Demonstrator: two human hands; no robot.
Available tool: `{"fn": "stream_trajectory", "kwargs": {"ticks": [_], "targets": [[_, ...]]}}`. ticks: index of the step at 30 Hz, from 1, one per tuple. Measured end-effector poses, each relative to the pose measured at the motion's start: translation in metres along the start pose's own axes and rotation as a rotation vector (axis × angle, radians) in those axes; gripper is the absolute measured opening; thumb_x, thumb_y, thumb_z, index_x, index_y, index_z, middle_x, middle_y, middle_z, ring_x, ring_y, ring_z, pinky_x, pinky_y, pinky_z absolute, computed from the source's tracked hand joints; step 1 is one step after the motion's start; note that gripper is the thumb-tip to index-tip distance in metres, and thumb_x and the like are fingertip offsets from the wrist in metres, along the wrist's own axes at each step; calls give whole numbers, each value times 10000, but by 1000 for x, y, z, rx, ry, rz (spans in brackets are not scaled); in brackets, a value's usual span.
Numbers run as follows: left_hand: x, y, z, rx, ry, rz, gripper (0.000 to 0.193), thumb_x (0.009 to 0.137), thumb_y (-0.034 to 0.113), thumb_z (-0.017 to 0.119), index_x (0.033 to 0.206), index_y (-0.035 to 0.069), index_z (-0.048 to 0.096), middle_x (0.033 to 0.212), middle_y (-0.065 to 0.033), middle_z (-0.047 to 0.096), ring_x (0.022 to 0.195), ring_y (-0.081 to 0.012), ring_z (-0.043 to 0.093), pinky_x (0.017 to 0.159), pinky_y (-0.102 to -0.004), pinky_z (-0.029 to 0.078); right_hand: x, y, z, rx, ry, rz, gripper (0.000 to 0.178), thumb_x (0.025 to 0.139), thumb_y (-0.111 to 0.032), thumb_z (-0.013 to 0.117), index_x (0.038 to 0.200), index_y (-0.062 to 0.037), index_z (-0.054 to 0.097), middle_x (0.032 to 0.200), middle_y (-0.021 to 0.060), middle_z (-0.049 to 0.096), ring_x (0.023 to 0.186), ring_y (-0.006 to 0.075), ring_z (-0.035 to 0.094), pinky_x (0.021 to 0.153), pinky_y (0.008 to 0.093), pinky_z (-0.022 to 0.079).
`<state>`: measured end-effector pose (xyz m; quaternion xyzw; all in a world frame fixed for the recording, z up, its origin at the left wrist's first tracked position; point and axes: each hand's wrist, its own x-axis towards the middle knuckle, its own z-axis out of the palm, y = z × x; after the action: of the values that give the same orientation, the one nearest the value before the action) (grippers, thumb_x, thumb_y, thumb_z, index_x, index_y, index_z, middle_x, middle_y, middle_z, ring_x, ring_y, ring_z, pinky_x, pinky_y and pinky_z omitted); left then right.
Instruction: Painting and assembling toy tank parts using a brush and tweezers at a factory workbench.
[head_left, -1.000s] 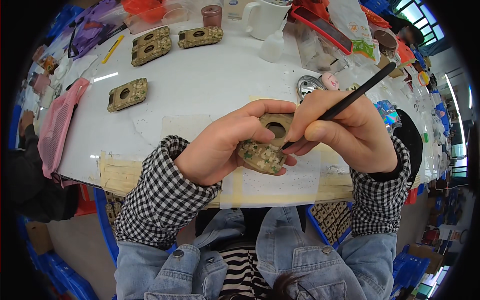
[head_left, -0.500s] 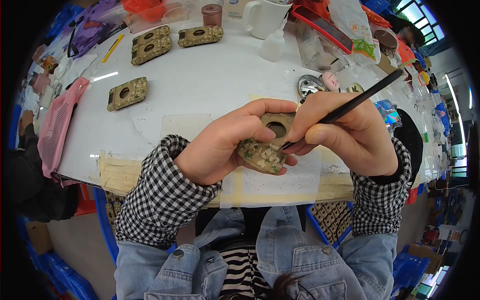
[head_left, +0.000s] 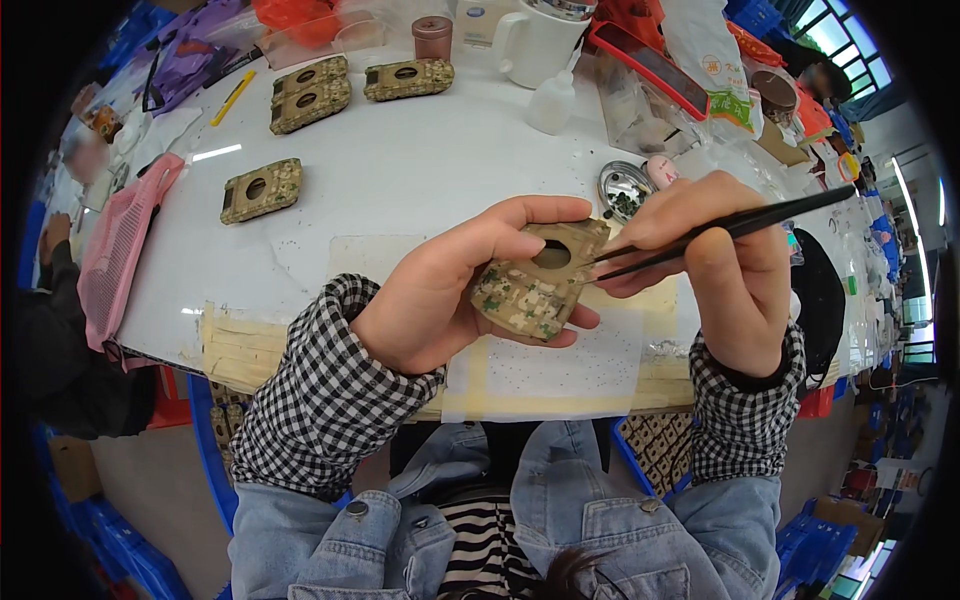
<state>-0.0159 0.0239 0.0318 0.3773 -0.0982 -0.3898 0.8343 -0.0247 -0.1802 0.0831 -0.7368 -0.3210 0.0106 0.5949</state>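
The left hand (head_left: 430, 290) is curled partway round a shell (head_left: 520, 305), thumb on the upper face near the round hole and fingertips showing past the far and near edges; this grip seems meant to steady the piece while leaving its camouflage face turned up and open to view; the shell is held in front of the person, over a white sheet (head_left: 560, 385) on the bench (head_left: 400, 170), which probably catches small specks; the right hand (head_left: 740, 290) is closed in a pinch on black tweezers (head_left: 795, 206), held much like a pen, presumably for fine control; their prongs stand slightly apart with the tips at the shell's right edge, though whether they touch it, or hold anything, I cannot tell; a round dish (head_left: 620, 178) of dark bits (head_left: 626, 207) lies just beyond the right hand, likely set there for a short reach; a lone shell (head_left: 262, 190) lies off to the left, with a touching pair (head_left: 310, 95) and another shell (head_left: 408, 80) farther back, perhaps to leave elbow room; a squeeze bottle (head_left: 552, 105) and a white jug (head_left: 540, 48) stand upright at the back, well apart from the hands.
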Motion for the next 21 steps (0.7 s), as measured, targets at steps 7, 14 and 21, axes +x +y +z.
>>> {"fn": "stream_trajectory", "kwargs": {"ticks": [7, 14, 21], "targets": [[1, 4, -5, -58, 52, 31, 572, 879, 270, 369, 1403, 57, 282, 1258, -178, 500, 934, -293, 630, 786, -347, 543, -19, 24, 4, 55, 180, -215, 328, 963, -230, 462, 1038, 83, 524, 936, 169, 586, 832, 236, 653, 754, 315, 553], [3, 0, -7, -87, 54, 41, 602, 867, 265, 384, 1416, 59, 248, 1295, -183, 469, 962, -312, 621, 824, -364, 533, -29, 36, 13, 146, 235, -147, 301, 954, -213, 485, 1078, 62, 486, 963, 176, 588, 880, 242, 651, 788, 327, 543], [2, -2, 0, -54, 102, 252, 525, 975, 273, 285, 1449, 88, 157, 1383, -142, 375, 1154, -337, 512, 963, -453, 451, -34, 41, 8, 127, 225, -117, 244, 931, -155, 528, 1077, 28, 461, 1040, 179, 581, 962, 212, 610, 867, 329, 486]]}}
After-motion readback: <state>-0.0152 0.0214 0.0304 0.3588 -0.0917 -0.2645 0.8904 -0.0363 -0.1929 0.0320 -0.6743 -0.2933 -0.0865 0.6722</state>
